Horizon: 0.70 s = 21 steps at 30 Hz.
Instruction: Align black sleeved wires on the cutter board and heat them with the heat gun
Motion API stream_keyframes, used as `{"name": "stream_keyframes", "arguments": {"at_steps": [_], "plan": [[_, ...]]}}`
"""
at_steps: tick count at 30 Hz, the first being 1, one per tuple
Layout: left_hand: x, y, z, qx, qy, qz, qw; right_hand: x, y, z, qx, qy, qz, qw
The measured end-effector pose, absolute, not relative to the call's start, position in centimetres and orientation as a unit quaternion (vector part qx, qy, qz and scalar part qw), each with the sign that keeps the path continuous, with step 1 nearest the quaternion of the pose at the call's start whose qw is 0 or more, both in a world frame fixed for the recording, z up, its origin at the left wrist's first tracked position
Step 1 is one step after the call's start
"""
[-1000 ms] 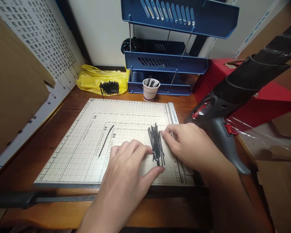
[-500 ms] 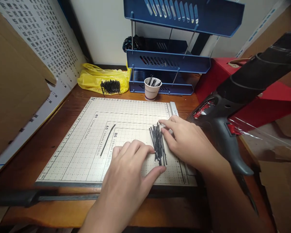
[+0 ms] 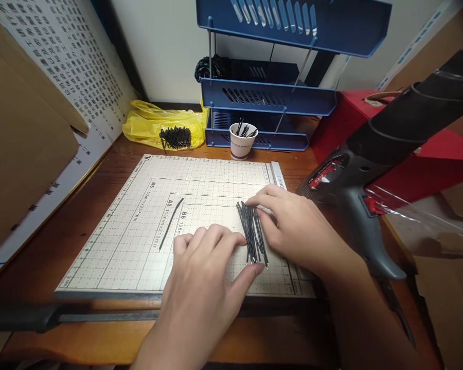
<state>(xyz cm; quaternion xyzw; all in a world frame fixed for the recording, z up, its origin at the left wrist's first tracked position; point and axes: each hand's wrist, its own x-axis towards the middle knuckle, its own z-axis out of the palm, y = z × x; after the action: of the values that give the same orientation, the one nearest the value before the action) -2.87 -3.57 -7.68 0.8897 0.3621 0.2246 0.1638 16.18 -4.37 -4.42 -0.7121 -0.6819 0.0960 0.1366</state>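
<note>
A bundle of short black wires (image 3: 251, 231) with silvery lower tips lies on a cream, grid-printed paper cutter board (image 3: 111, 236). My left hand (image 3: 206, 267) is curled at the bundle's near left, index fingertip against its side and thumb at the lower ends. On the other side, my right hand (image 3: 293, 221) has its index finger bent over the upper ends and its thumb along the right edge. Both hands hold the bundle between their fingertips. One separate, slightly bent black wire (image 3: 171, 224) rests on the board to the left.
Behind the board stand a paper cup (image 3: 242, 149) of black wires and a yellow bag (image 3: 139, 123) with a wire pile (image 3: 176, 137). A blue tray rack (image 3: 270, 97) rises behind. At right is a heat gun (image 3: 355, 190); the cutter's black handle (image 3: 19, 316) lies front left.
My right index finger has moved slightly nearer and left, down onto the bundle's upper ends. The wires have shifted a little towards me, their tops more level. My left hand has barely moved.
</note>
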Motion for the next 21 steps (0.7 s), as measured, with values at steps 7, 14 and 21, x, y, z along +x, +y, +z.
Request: {"name": "stream_keyframes", "arguments": {"at_steps": [7,14,21], "plan": [[-2.3,-3.7,-7.7,0.880,0.380,0.240,0.153,16.3,-4.3,-4.6,-0.711,-0.683,0.084,0.145],[-1.5,-3.8,-7.8,0.872,0.404,0.240,0.139,16.5,-4.1,-4.9,-0.700,-0.683,0.077,0.195],[-2.2,-3.9,-8.0,0.879,0.380,0.247,0.150,16.4,-4.3,-4.9,-0.701,-0.687,0.082,0.173]]}}
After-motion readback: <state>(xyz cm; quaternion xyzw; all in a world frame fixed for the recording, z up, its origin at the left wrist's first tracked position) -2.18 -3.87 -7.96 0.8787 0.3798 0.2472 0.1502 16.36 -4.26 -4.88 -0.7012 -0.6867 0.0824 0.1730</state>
